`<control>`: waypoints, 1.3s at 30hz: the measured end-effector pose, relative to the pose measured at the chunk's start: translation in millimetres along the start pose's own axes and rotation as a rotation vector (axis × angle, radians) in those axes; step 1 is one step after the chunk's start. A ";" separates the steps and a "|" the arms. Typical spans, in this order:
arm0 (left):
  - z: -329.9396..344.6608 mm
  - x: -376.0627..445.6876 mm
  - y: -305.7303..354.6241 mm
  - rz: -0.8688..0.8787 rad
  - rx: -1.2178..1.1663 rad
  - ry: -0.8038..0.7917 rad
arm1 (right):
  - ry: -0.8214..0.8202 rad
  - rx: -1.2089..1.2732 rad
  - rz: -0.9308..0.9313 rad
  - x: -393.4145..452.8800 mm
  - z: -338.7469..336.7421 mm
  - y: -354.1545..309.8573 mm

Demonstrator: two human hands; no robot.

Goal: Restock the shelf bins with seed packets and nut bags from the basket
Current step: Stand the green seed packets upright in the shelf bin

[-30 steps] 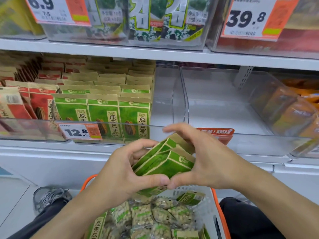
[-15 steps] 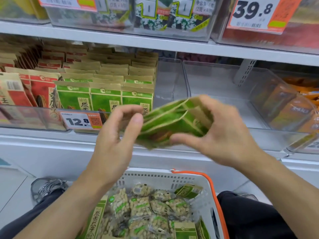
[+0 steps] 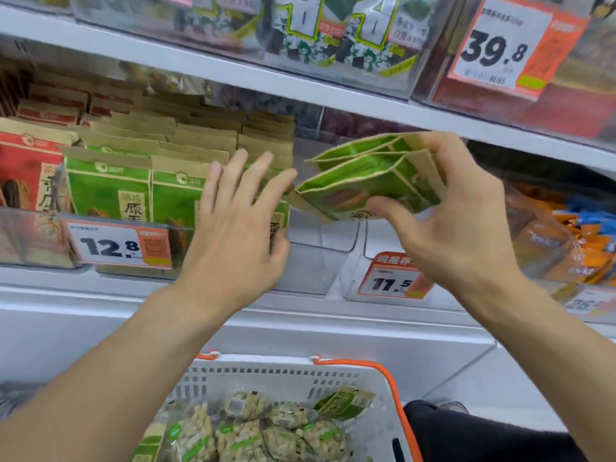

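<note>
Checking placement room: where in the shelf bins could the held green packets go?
Free: the clear bin strip between the shelved green seed packets and the divider, and the bin behind the 11.5 tag. Crowded: the green and red packet rows left, orange bags right.

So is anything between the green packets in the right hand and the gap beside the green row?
Only the left hand, spread open against the stocked green packets. The held stack in the right hand hangs over the open gap; nothing else visible blocks it.
</note>
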State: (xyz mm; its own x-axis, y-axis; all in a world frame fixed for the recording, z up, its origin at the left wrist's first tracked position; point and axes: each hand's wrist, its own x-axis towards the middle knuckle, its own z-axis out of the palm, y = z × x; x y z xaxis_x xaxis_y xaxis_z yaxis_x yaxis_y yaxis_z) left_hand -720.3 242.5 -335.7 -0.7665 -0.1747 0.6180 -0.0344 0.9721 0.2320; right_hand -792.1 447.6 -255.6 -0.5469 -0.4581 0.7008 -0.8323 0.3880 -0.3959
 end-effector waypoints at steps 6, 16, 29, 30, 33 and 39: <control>4.7 3.6 -6.0 0.005 0.001 0.027 | 0.023 -0.169 -0.052 5.6 -5.2 -14.6; 3.7 6.4 -4.1 -0.051 -0.037 0.075 | 0.043 -0.136 -0.020 -4.5 5.1 -18.5; 0.5 5.4 -7.1 -0.032 0.000 0.011 | -0.281 -0.555 0.060 49.2 68.5 12.6; 0.6 5.4 -7.6 -0.030 -0.004 0.009 | -0.314 -0.572 0.076 54.1 74.7 16.5; 0.4 4.8 -8.6 -0.025 -0.013 0.010 | -0.338 -0.550 0.129 74.9 91.4 35.1; 2.5 5.0 -11.6 -0.020 -0.069 0.025 | -0.530 -0.574 0.159 134.8 126.3 81.9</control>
State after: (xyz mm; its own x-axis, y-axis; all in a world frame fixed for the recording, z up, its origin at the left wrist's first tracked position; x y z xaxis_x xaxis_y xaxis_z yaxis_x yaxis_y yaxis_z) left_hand -725.3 230.8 -337.2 -0.7498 -0.1986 0.6311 -0.0045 0.9554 0.2954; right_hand -945.4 316.7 -268.6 -0.7455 -0.6259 0.2291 -0.6428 0.7661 0.0014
